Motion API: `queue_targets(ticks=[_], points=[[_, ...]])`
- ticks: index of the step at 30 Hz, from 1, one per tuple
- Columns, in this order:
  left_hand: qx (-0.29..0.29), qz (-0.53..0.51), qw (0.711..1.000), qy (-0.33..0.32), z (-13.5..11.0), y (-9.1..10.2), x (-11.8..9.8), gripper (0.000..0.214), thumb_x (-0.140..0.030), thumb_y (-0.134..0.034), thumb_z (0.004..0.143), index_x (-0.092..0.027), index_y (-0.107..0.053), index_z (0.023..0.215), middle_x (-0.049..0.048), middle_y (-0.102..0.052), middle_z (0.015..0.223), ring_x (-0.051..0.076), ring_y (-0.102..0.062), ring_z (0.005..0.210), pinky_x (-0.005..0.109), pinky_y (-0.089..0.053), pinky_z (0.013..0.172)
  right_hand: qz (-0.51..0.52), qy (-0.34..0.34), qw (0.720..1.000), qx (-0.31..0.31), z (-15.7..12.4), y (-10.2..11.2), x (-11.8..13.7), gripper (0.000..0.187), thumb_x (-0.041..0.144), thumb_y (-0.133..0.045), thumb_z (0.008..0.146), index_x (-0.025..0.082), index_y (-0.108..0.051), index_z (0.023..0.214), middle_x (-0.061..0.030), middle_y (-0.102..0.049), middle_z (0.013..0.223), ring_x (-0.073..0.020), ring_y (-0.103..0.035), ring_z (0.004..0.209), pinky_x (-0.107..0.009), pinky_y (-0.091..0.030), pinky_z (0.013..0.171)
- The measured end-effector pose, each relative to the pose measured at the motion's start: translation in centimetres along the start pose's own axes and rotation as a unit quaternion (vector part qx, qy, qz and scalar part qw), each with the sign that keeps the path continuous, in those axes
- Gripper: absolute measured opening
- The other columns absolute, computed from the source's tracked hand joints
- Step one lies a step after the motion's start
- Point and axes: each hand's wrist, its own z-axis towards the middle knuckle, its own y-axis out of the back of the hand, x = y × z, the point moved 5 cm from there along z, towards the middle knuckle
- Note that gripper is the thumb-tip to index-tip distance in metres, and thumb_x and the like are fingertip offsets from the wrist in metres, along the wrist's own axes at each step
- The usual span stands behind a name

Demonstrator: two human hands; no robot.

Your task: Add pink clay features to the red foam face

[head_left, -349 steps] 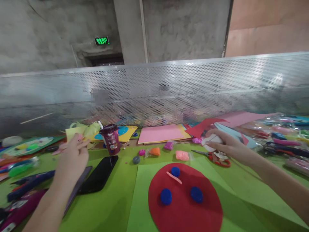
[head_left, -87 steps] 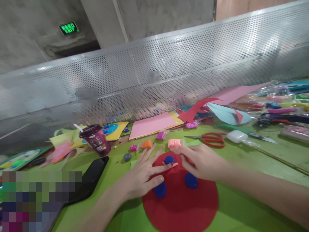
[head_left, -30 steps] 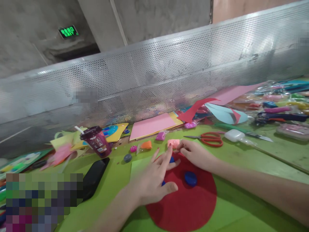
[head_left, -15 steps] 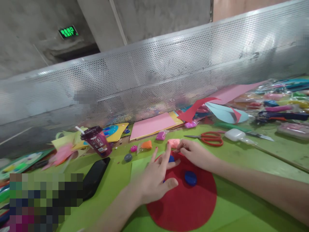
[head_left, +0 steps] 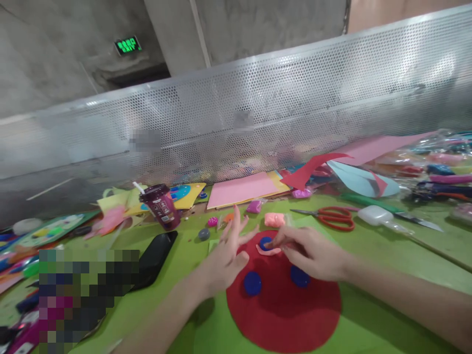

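Spread open, the left hand is at the upper-left edge of a red paper circle, lower centre of the frame; the right hand's fingers bend in near its top, their hold unclear. Three blue caps sit on it, a curved pink strip just below the uppermost.

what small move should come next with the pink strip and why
Probably press the pink strip gently around the top blue cap with the right hand: the strip curves along the cap's near side, its right end sticking out, and that hand is right there.
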Motion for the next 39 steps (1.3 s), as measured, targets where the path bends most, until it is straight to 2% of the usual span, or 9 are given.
queue_targets(ticks=[3, 6, 9, 12, 19, 28, 31, 34, 39], points=[[-0.023, -0.052, 0.998, 0.011, 0.2, -0.3, 0.7, 0.082, -0.065, -0.007, 0.083, -0.015, 0.041, 0.127, 0.0134, -0.036, 0.14, 0.019, -0.003, 0.138, 0.053, -0.001, 0.108, -0.033, 0.019, 0.998, 0.042, -0.1, -0.3, 0.7, 0.016, 0.022, -0.04, 0.086, 0.021, -0.055, 0.091, -0.0018, -0.063, 0.076, -0.0174, -0.057, 0.068, -0.027, -0.039, 0.062], [0.005, -0.071, 0.996, 0.048, 0.2, -1.0, 1.7, 0.076, -0.061, -0.007, 0.085, -0.018, 0.04, 0.128, 0.0126, -0.031, 0.143, 0.02, -0.01, 0.137, 0.051, -0.01, 0.108, -0.074, 0.012, 0.993, 0.089, 0.1, -1.0, 0.6, 0.017, 0.025, -0.038, 0.089, 0.022, -0.054, 0.094, -0.0012, -0.063, 0.073, -0.0181, -0.057, 0.066, -0.028, -0.037, 0.06], [0.042, -0.081, 0.994, 0.059, 0.0, -1.3, 1.9, 0.076, -0.061, -0.009, 0.086, -0.02, 0.037, 0.13, 0.011, -0.026, 0.145, 0.02, -0.017, 0.136, 0.047, -0.015, 0.109, -0.12, 0.023, 0.986, 0.115, 0.2, -1.6, 0.6, 0.021, 0.028, -0.036, 0.091, 0.021, -0.054, 0.096, -0.0018, -0.061, 0.07, -0.0185, -0.055, 0.062, -0.028, -0.035, 0.059], [0.05, -0.079, 0.995, 0.043, -0.1, -1.1, 1.5, 0.077, -0.061, -0.013, 0.087, -0.021, 0.035, 0.131, 0.0096, -0.026, 0.146, 0.019, -0.019, 0.135, 0.045, -0.017, 0.109, -0.148, 0.03, 0.98, 0.127, 0.0, -1.8, 0.7, 0.025, 0.029, -0.032, 0.093, 0.021, -0.055, 0.098, -0.0034, -0.061, 0.072, -0.0193, -0.054, 0.062, -0.029, -0.035, 0.059], [-0.032, -0.052, 0.998, 0.015, -0.1, -0.6, 0.5, 0.08, -0.058, -0.019, 0.088, -0.015, 0.028, 0.135, 0.0127, -0.049, 0.131, 0.019, -0.032, 0.131, 0.043, -0.025, 0.106, -0.141, 0.047, 0.982, 0.118, 0.0, -1.7, 1.0, 0.029, 0.028, -0.026, 0.094, 0.019, -0.05, 0.107, -0.0054, -0.062, 0.081, -0.0209, -0.057, 0.07, -0.032, -0.037, 0.063], [0.003, 0.02, 0.999, 0.04, -0.1, -0.9, -0.2, 0.08, -0.059, -0.02, 0.088, -0.013, 0.022, 0.138, 0.0138, -0.052, 0.129, 0.027, -0.036, 0.128, 0.047, -0.031, 0.1, -0.172, 0.037, 0.975, 0.133, 0.2, -2.3, 0.7, 0.03, 0.031, -0.027, 0.094, 0.021, -0.054, 0.103, -0.0048, -0.062, 0.077, -0.0205, -0.056, 0.065, -0.03, -0.036, 0.058], [-0.02, 0.021, 0.999, 0.043, -0.1, -0.7, -0.3, 0.078, -0.058, -0.019, 0.088, -0.014, 0.023, 0.137, 0.0113, -0.052, 0.129, 0.027, -0.034, 0.129, 0.048, -0.029, 0.101, -0.131, 0.033, 0.987, 0.09, 0.0, -1.5, 0.6, 0.03, 0.028, -0.026, 0.093, 0.02, -0.054, 0.101, -0.0051, -0.062, 0.077, -0.0203, -0.057, 0.066, -0.03, -0.038, 0.061], [-0.038, -0.012, 0.998, 0.049, -0.2, -0.7, -0.4, 0.072, -0.054, -0.015, 0.09, -0.016, 0.024, 0.137, 0.0099, -0.051, 0.13, 0.024, -0.035, 0.129, 0.047, -0.028, 0.103, -0.096, -0.002, 0.995, 0.011, 0.0, -0.2, 0.0, 0.031, 0.028, -0.024, 0.092, 0.021, -0.055, 0.093, -0.005, -0.062, 0.072, -0.0207, -0.057, 0.065, -0.031, -0.04, 0.062], [-0.004, -0.027, 0.997, 0.075, -0.5, -1.4, -0.8, 0.072, -0.054, -0.015, 0.09, -0.016, 0.022, 0.138, 0.0118, -0.046, 0.134, 0.023, -0.035, 0.129, 0.046, -0.029, 0.103, -0.035, -0.102, 0.984, -0.144, 0.3, 2.0, -2.0, 0.03, 0.03, -0.026, 0.092, 0.022, -0.054, 0.085, -0.0065, -0.065, 0.086, -0.022, -0.06, 0.08, -0.032, -0.043, 0.07]])
